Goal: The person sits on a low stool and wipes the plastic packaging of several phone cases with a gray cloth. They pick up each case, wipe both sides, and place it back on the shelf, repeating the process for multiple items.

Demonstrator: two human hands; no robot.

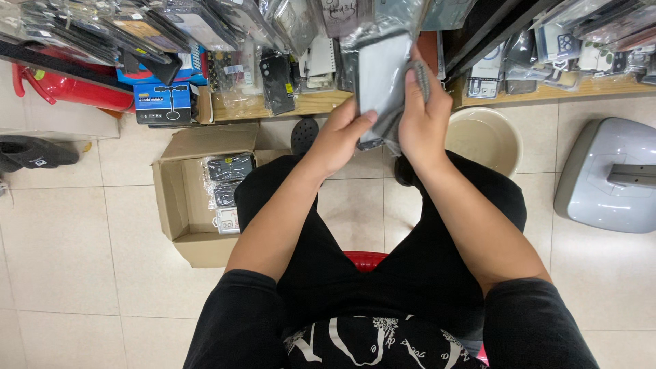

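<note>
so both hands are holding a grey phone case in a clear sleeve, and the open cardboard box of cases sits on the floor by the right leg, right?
Not quite: the cardboard box sits by the left leg, not the right. The rest stands: in the head view the left hand and right hand both hold the grey phone case in its clear sleeve, and the box is open, with packaged cases inside.

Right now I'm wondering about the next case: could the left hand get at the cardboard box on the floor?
Probably yes: the box sits open by the left knee with nothing over it, but the left hand is holding the packet.
</note>
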